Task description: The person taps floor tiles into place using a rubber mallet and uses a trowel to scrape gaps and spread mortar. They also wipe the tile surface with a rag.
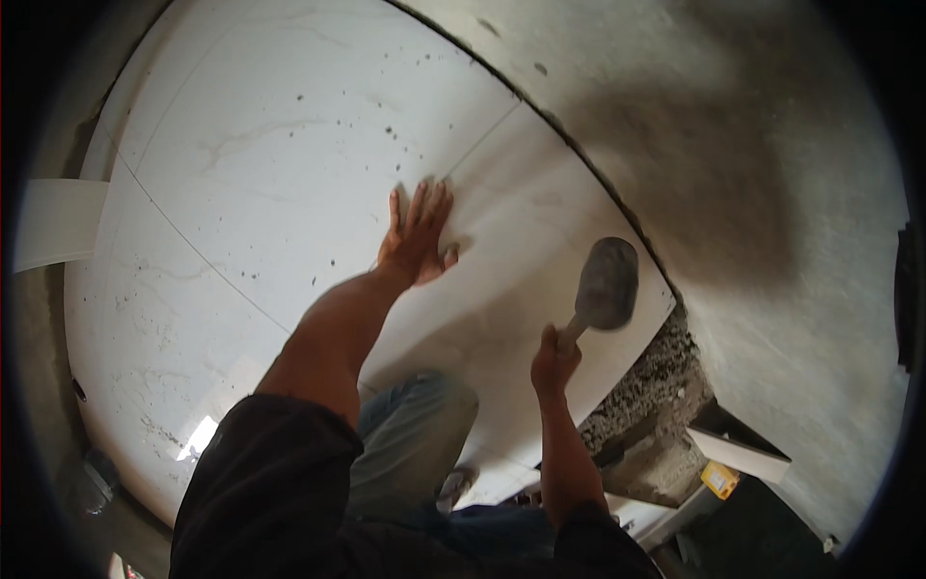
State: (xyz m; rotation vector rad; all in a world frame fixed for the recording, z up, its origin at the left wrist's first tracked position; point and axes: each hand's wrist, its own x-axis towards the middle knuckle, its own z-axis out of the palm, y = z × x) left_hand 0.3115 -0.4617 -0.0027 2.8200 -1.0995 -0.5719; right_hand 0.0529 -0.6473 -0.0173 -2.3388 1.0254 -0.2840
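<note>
Large white floor tiles [222, 106] with faint veining spread under me, dotted with dark specks of mortar. My left hand [417, 236] lies flat on the tiles with its fingers spread, its fingertips at a joint line between two of them. In my right hand [556, 365] is the handle of a rubber mallet [608, 284], my fingers wrapped round it. The mallet's dark, rounded head is up above the right-hand tile, near that tile's edge by the wall. Whether the head touches the tile, I cannot tell.
A grey plastered wall [762, 318] borders the tiles on the right, with a dark gap along its foot. Rough mortar [651, 386] lies exposed beyond the tile's near right edge. Close by are a cut tile piece [739, 454] and a yellow object [719, 479]. My bent knee [420, 425] is between my arms.
</note>
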